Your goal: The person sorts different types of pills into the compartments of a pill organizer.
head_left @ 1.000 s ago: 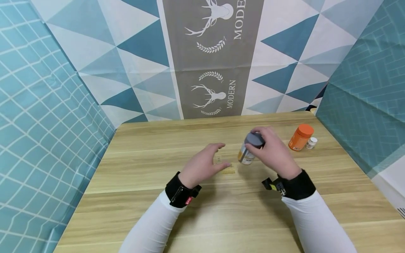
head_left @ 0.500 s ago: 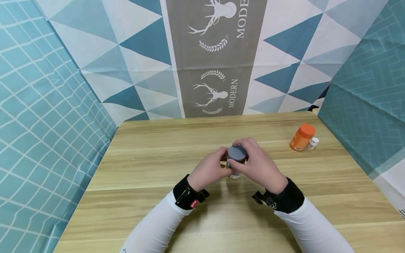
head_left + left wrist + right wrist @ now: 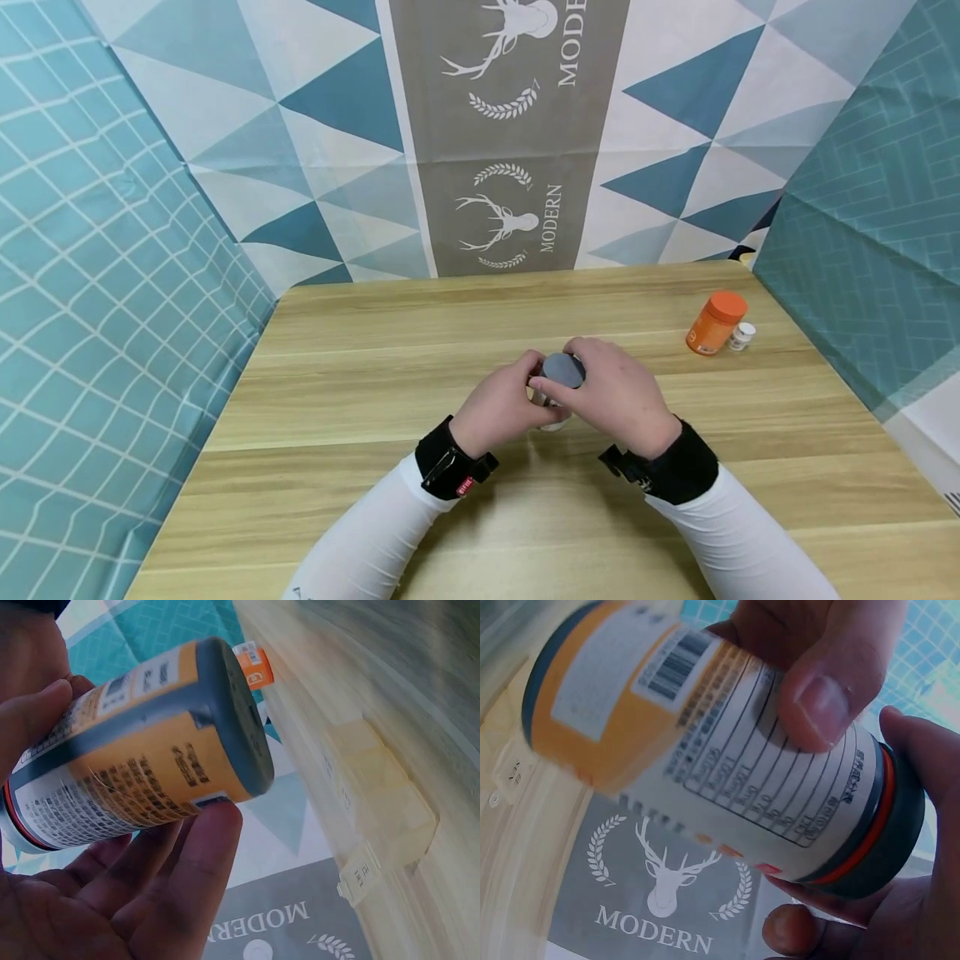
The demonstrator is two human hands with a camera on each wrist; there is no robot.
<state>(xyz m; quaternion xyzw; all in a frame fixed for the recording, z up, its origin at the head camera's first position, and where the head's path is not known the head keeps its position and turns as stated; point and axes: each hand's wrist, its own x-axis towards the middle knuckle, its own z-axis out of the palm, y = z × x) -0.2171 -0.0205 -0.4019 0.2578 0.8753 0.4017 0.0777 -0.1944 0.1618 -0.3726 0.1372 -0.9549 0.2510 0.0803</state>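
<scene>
Both hands are on a pill bottle (image 3: pixel 553 400) with a grey-blue cap (image 3: pixel 562 369), a white and orange printed label and a dark base. My left hand (image 3: pixel 495 410) grips the bottle's body, its thumb (image 3: pixel 819 705) across the label in the right wrist view. From the other side my right hand (image 3: pixel 618 392) holds the cap by its edge. A red ring (image 3: pixel 866 825) shows just under the cap. Beyond the bottle's base in the left wrist view, a small translucent yellowish case with compartments (image 3: pixel 386 799) lies on the table; the hands and bottle hide it in the head view.
An orange jar (image 3: pixel 716 323) with an orange lid stands at the table's back right, a small white bottle (image 3: pixel 742 337) beside it. The wooden table (image 3: pixel 360 375) meets patterned cloth walls at the back and both sides.
The right hand has carried the bottle leftward and nearer to the person. The left hand, at first apart with curved fingers, has taken hold of the bottle's body. The right hand remains at the cap.
</scene>
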